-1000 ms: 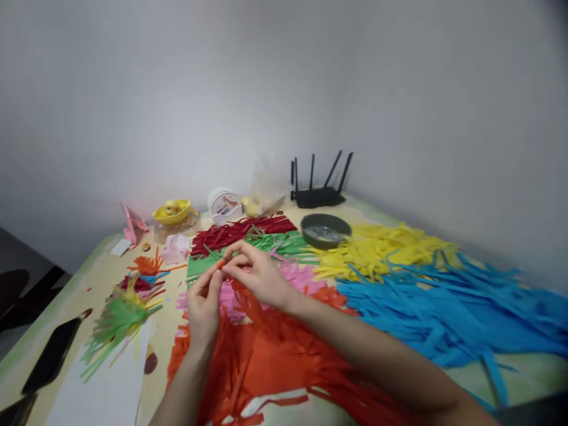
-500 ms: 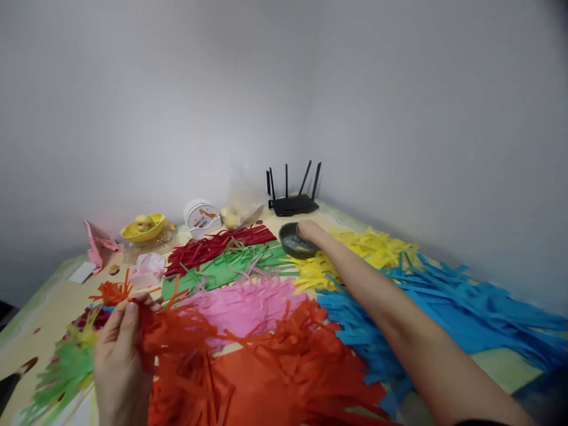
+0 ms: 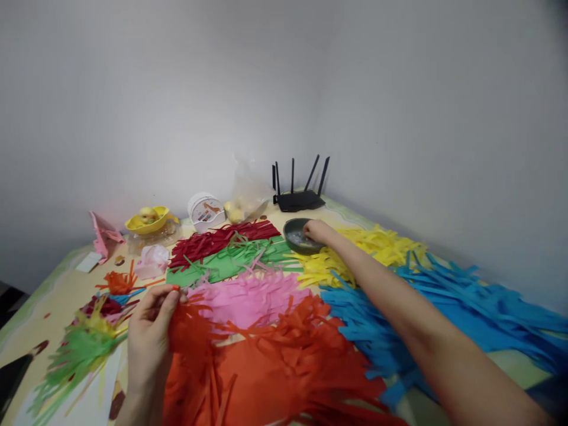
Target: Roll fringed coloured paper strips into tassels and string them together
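Right hand [image 3: 316, 233] has moved since the earliest frame from beside the left hand [image 3: 154, 316] to the dark bowl [image 3: 293, 247], reaching inside; whether it grips anything cannot be told. Before the bowl and to its left, the left hand pinches orange fringed paper [image 3: 190, 331]. Pink fringe [image 3: 248, 299] lies before the bowl, yellow fringe [image 3: 381, 247] right, router [image 3: 299, 201] behind.

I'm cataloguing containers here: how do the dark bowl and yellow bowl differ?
The dark bowl is dull grey-green; the yellow bowl is bright. The right hand reaches into the dark bowl; no hand touches the yellow bowl. Both are open-topped.
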`<state>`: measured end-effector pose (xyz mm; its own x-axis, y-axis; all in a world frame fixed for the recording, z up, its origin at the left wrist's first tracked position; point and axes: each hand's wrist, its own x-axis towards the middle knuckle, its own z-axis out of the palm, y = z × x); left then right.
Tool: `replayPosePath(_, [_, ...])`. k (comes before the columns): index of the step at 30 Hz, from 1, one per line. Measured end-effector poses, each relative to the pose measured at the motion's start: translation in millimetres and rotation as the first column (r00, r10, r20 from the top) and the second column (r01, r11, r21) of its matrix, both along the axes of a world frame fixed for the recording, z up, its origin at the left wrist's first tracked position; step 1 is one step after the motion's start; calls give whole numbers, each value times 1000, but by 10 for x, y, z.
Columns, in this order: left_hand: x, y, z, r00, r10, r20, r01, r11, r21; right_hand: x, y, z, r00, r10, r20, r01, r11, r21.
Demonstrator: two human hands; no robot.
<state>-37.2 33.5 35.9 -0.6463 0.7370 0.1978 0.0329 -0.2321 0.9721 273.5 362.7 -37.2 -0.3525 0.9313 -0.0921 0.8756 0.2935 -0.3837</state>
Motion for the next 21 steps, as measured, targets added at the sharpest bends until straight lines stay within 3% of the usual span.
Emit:
replayPosePath(4, [30,-5,2,995,-85,-47,84,996,-5,-65,-233,156,976,57,-208,-56,998,11])
replayPosePath(8, [88,-6,3,979,-175,-101,174,985,-22,-354,-741,355,868,234,-439,-241,970,41])
replayPosePath(12, [259,-5,-6,963,-265,-56,265,964,-13,-734,-1533,554,681,404,-611,-448,890,88])
replayPosePath(15, [413,-2,-52,940,-341,7,341,940,-6,-951,-2087,667,445,455,-771,-575,806,144])
replayPosePath(17, [488,-11,-75,921,-387,42,387,922,-6,-1049,-2333,705,380,460,-802,-597,785,167])
replayPosePath(21, [534,-47,-47,888,-444,115,445,895,17,-1157,-2535,695,363,497,-789,-545,800,253])
